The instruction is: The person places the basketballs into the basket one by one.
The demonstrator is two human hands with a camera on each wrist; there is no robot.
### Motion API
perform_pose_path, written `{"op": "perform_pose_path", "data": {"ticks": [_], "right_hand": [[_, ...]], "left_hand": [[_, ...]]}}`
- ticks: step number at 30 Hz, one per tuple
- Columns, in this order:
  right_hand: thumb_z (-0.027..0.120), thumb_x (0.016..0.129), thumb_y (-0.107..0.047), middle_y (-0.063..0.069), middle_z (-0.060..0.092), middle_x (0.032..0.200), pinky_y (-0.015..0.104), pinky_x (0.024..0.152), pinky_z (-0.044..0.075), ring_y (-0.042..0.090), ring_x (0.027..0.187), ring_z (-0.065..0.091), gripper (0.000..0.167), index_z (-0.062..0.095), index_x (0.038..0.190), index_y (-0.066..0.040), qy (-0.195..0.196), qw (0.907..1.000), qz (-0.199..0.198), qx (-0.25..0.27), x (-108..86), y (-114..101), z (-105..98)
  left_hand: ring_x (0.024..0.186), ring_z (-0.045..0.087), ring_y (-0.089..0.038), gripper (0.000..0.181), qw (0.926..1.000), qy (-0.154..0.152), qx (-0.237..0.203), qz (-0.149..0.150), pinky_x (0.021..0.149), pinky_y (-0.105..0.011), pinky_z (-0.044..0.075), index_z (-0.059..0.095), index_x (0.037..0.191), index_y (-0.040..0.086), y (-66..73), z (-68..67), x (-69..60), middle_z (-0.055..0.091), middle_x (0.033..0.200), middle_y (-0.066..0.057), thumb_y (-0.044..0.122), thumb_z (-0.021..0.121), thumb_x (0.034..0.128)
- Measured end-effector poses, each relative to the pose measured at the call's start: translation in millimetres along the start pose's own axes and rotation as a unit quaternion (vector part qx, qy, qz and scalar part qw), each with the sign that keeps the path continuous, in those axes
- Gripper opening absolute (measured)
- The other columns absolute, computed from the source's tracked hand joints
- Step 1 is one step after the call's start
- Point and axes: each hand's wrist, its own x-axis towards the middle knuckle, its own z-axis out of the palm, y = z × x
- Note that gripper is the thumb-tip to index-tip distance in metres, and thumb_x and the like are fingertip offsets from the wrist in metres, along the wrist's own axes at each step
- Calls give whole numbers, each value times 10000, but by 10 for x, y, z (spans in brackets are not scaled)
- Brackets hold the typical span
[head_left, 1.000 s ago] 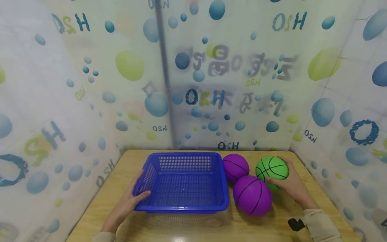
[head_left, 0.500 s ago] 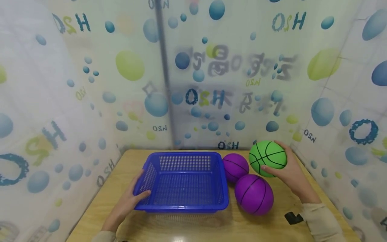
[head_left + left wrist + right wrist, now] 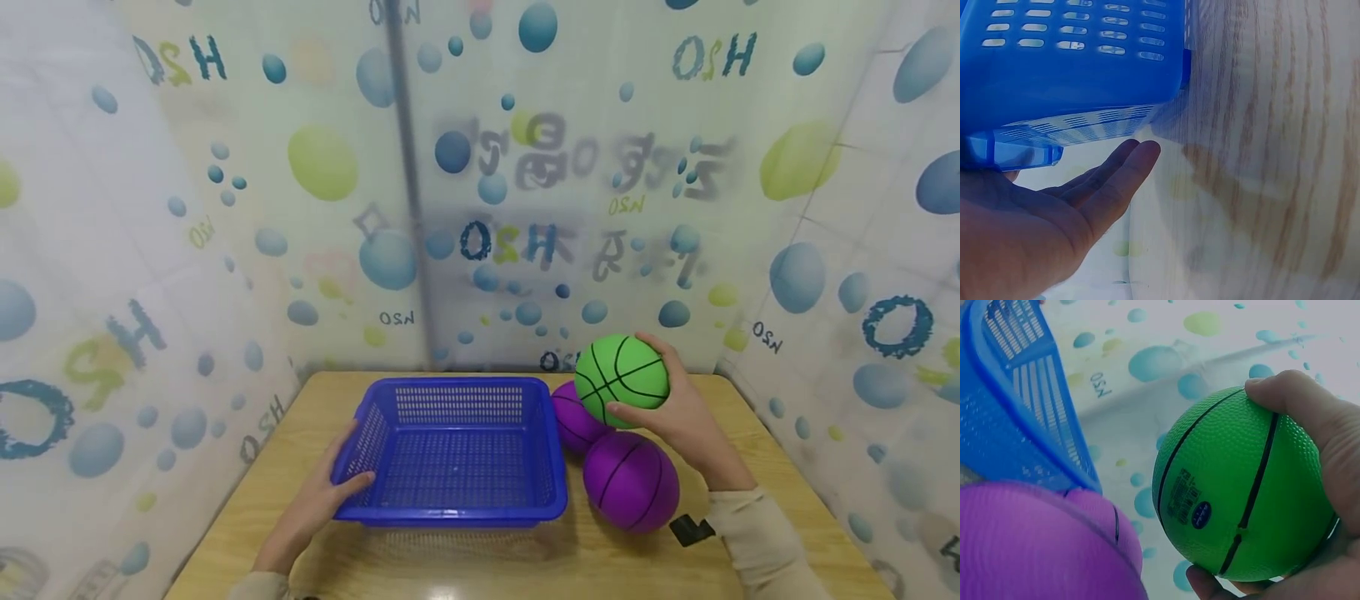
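Note:
A green toy basketball (image 3: 619, 377) is off the table, gripped by my right hand (image 3: 681, 417), thumb on its near side and fingers round the far side. In the right wrist view the ball (image 3: 1222, 506) shows a small printed label. Two purple balls rest right of the blue plastic basket (image 3: 450, 515): a rear one (image 3: 572, 423), partly covered by the green ball, and a nearer one (image 3: 632, 482). My left hand (image 3: 318, 487) holds the basket's left side, thumb over the rim. Its fingers lie along the outer wall in the left wrist view.
The wooden table (image 3: 420, 571) backs onto a patterned curtain (image 3: 495, 325) with bubbles and lettering, which also encloses both sides. Several small slots pierce the basket walls. A black object (image 3: 690, 530) sits by the right sleeve.
My right hand has lifted the green ball off the table and carried it leftward, over the rear purple ball. The nearer purple ball has shifted slightly right. My left hand has stayed put.

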Motion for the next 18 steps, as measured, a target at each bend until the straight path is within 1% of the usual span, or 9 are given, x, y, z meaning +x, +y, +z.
{"op": "perform_pose_path", "data": {"ticks": [3, 7, 11, 13, 15, 18], "right_hand": [[938, 930, -293, 212, 363, 1707, 551, 987, 599, 505, 1394, 585, 1131, 186, 1753, -484, -83, 9999, -29, 124, 44, -70, 78], [948, 921, -295, 186, 360, 1705, 497, 888, 648, 509, 1359, 614, 1123, 212, 1744, -497, -192, 9993, -63, 299, 105, -127, 176], [950, 918, -270, 156, 343, 1709, 483, 856, 644, 502, 1347, 620, 1116, 230, 1742, -490, -265, 9986, -138, 447, 147, -174, 255], [956, 908, -252, 150, 349, 1702, 486, 858, 639, 499, 1347, 617, 1112, 250, 1733, -489, -286, 9981, -163, 525, 167, -198, 296], [959, 904, -244, 144, 358, 1700, 493, 915, 623, 487, 1368, 610, 1113, 256, 1737, -469, -304, 9978, -221, 544, 190, -218, 334], [967, 895, -250, 140, 369, 1700, 537, 980, 605, 478, 1394, 599, 1117, 264, 1736, -462, -324, 9978, -288, 493, 229, -250, 385]], "left_hand": [[1615, 248, -616, 941, 10000, 6, -56, 29, 1261, -784, 211, 189, 1793, 154, -15, -3, 1, 128, 1828, -299, 161, 756, 1043], [1623, 228, -613, 943, 10000, 13, -73, 31, 1263, -793, 196, 186, 1794, 158, -27, -13, 17, 128, 1830, -292, 164, 756, 1043], [1629, 214, -610, 954, 10000, 12, 2, -42, 1269, -794, 189, 186, 1794, 159, -30, -14, 34, 129, 1833, -285, 176, 770, 1039], [1629, 215, -611, 956, 10000, 20, 37, -60, 1270, -791, 194, 192, 1792, 152, -32, -9, 31, 132, 1832, -286, 181, 777, 1036], [1631, 212, -609, 955, 10000, 28, 37, -65, 1273, -789, 190, 197, 1790, 150, -31, -5, 24, 131, 1832, -286, 183, 780, 1034], [1630, 212, -609, 950, 10000, 33, -20, -36, 1273, -785, 188, 199, 1790, 149, -29, -2, 17, 125, 1831, -291, 175, 774, 1035]]}}
